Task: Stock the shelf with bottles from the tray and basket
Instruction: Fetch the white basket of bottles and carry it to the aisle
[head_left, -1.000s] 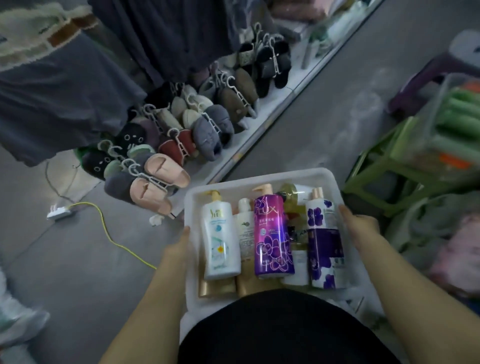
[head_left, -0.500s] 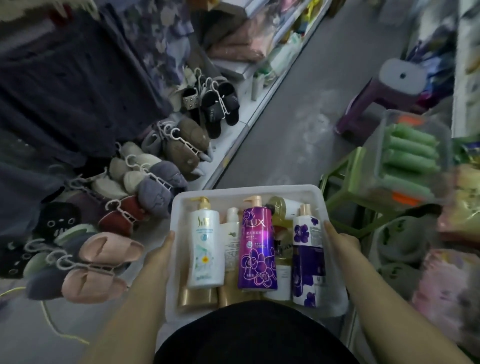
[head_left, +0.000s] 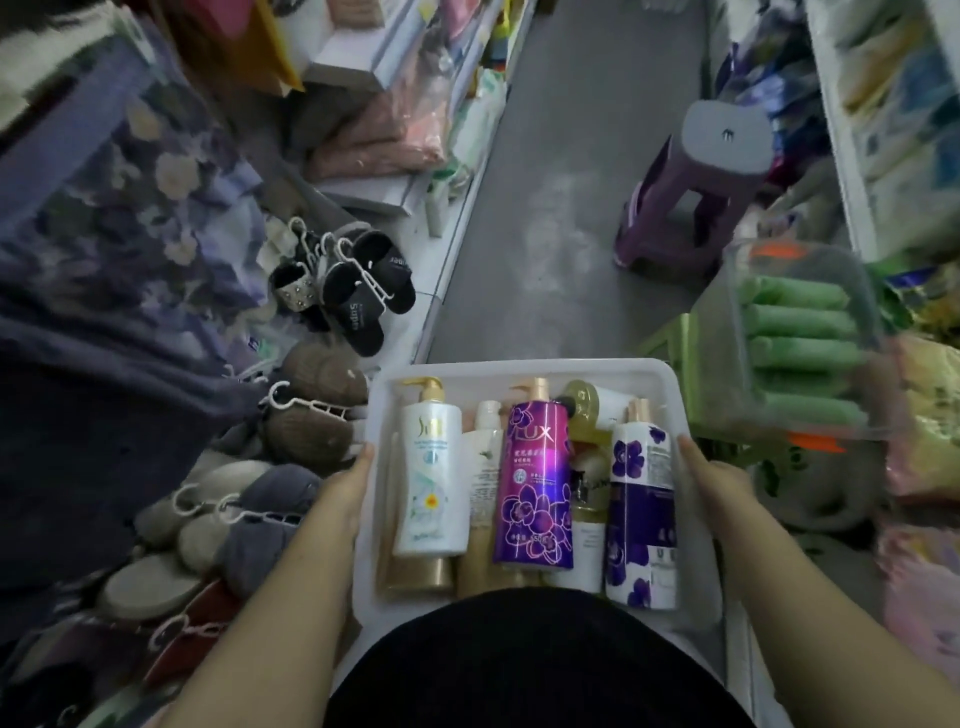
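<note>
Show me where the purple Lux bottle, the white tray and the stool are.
purple Lux bottle (head_left: 532, 483), head view, on its front label.
white tray (head_left: 519, 370), head view, on its far rim.
stool (head_left: 727, 137), head view, on its grey seat top.

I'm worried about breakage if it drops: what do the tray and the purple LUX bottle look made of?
The white tray looks like moulded plastic, smooth and faintly glossy, with rounded corners and a thick rim. The purple LUX bottle is probably plastic with a glossy printed wrap, judging by the light streak on its front; glass cannot be ruled out.
</note>
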